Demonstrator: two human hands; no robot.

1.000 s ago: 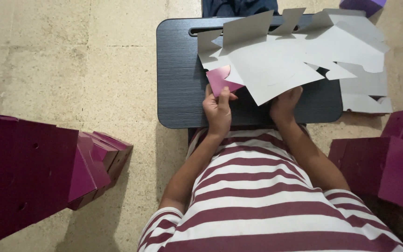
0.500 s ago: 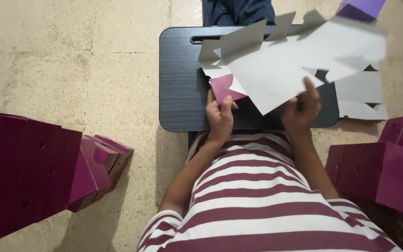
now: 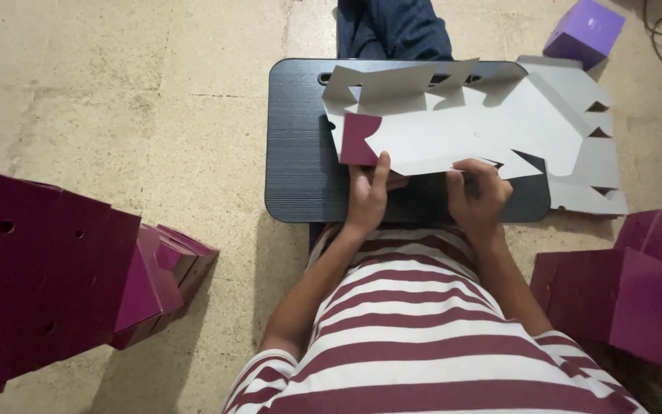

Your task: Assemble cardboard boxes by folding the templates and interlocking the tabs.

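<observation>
Head view | left hand [image 3: 367, 195] and right hand [image 3: 478, 195] pinching near edge of flat box blank [image 3: 492, 123] | seeming light, floppy; gripping along folds likely steadiest

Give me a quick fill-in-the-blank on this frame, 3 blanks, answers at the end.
1. Both hands, the left hand and the right hand, grip the near edge of a flat die-cut ____ box blank.
2. The blank lies on a black lap ____.
3. The small assembled box on the floor at the far right is ____ in colour.

Missing words: cardboard; tray; purple
</observation>
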